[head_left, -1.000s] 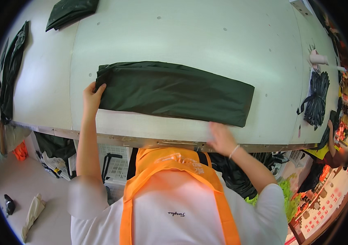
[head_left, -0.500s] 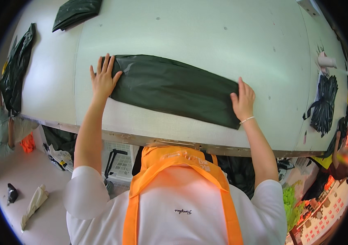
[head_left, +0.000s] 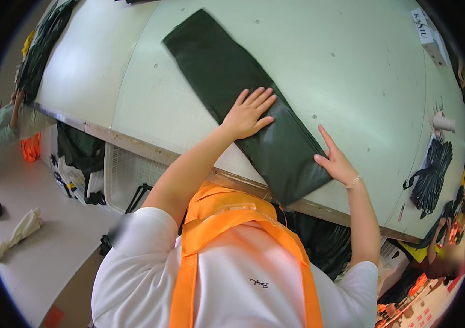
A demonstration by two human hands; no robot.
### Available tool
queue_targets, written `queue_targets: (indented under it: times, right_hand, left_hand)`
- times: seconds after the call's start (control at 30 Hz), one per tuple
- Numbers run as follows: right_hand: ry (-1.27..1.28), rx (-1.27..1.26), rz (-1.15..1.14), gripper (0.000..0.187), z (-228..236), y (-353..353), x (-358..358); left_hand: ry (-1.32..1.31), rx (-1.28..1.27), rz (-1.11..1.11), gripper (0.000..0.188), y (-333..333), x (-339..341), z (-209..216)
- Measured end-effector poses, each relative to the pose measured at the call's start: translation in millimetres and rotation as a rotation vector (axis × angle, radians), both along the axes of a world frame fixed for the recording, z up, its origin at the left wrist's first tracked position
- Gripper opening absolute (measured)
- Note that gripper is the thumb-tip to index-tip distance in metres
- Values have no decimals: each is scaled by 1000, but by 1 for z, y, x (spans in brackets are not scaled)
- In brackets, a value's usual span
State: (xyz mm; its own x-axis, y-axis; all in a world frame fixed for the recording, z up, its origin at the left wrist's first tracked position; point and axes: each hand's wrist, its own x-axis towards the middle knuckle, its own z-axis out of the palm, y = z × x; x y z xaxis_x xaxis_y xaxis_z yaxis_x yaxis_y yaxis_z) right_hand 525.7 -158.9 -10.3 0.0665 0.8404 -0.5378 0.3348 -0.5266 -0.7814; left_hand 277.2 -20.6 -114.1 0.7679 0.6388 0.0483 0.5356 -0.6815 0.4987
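The pale, smooth-topped table [head_left: 363, 98] spanned the upper frame, bounded toward the centre bottom by a narrow metal edging strip [head_left: 229, 180]. The dark green, long, folded piece of thin sheet material [head_left: 284, 139] lay flat on it, running diagonally from the upper centre-left to just right of centre, with its lowest corner lying over the edging. That corner appeared to be the first risk point: a pull toward the bottom of the frame could drag it past the edge, where it might snag or hang down. The black, tied bundle of thin strips [head_left: 433, 174] rested at the right of the frame, well apart, and posed little apparent hazard. The left hand [head_left: 246, 116] was pressed palm down on the middle of the folded piece, thumb apart from the fingers, gripping nothing. Uneven pressure there could shift the upper layer over the lower and set a crease. The right hand [head_left: 337, 162] stood at the piece's right edge, thumb and index finger apart; whether the thumb bore on the material could not be determined. If only one side were restrained, the layers could skew.
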Motion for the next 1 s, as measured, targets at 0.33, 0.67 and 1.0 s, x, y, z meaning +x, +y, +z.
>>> queue_targets:
  times: [0.33, 0.67, 1.0]
  right_hand:
    - [710, -227, -494, 52, 29, 166, -58]
    - [582, 9, -722, 40, -77, 185, -55]
    - [-923, 699, 181, 57, -63, 136, -110]
  left_hand:
    - [-1183, -2011, 380, 85, -43, -95, 5]
    - [-36, -588, 658, 44, -84, -53, 13]
    - [38, -1002, 525, 54, -68, -30, 21]
